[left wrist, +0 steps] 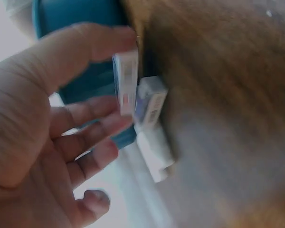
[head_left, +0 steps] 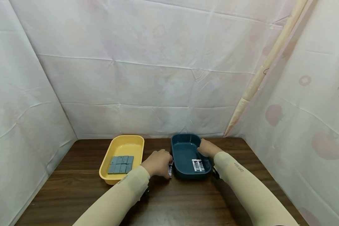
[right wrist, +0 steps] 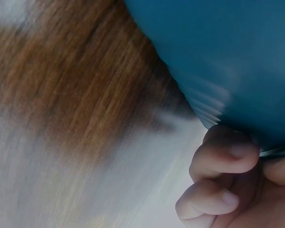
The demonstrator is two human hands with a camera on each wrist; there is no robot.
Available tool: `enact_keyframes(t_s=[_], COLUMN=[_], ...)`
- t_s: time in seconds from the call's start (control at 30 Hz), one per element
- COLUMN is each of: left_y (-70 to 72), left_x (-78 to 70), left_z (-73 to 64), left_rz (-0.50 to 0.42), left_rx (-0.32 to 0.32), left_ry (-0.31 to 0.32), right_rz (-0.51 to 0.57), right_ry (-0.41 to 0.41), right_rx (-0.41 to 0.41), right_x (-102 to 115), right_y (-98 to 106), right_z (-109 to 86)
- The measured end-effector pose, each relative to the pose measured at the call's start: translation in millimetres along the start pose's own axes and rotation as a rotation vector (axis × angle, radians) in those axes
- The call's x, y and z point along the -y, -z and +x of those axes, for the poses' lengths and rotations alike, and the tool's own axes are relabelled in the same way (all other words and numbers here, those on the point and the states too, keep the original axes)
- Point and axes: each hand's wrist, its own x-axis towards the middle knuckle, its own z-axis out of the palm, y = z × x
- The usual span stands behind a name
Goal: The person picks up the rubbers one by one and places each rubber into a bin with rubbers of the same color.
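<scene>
My left hand [head_left: 158, 163] is between two bins, close by the blue bin's left side. In the left wrist view, its thumb and fingers pinch a small white box [left wrist: 127, 83] by its ends. A second small box [left wrist: 152, 102] with a printed label and a further white one [left wrist: 154, 152] lie beside it on the table. My right hand [head_left: 207, 148] grips the right rim of the dark blue bin [head_left: 183, 157]; in the right wrist view, curled fingers [right wrist: 228, 156] hold that rim. Small labelled boxes [head_left: 198, 165] lie side by side in the blue bin's near right corner.
A yellow bin [head_left: 127, 141] stands on the left, with several grey-green blocks [head_left: 121, 164] in rows at its near end. The dark wooden table [head_left: 180, 204] is bounded by white printed sheets [head_left: 155, 94] behind and at both sides.
</scene>
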Motion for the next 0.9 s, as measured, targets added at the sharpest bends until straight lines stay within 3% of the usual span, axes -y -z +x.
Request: enact_keyframes(t_s=[0.3,0.43,0.6,0.7,0.9], left_y=[28.5,32.9,24.6,16.1,-1.0], left_x=[1.1,-1.8,-13.5,-21.9,-36.0], left_z=[-1.5,3.1,15.6,24.9,40.0], left_rz=[0.161,0.102,-0.063,-0.094,-0.023], left_rx=[-0.155,-0.237,-0.352,-0.354,-0.300], left_ry=[0.055,0.082,0.098,0.098,0.045], right_rz=[-0.002,0.007,0.041,0.051,0.045], right_ry=[0.008,0.007,-0.018,-0.031,-0.043], right_rx=[-0.010,-0.007,0.002,0.004,-0.003], right_x=[8,8,9,10,13], right_y=[6,5,5,6,5], right_z=[-17.5,-16.9,-15.2,-15.3,-16.8])
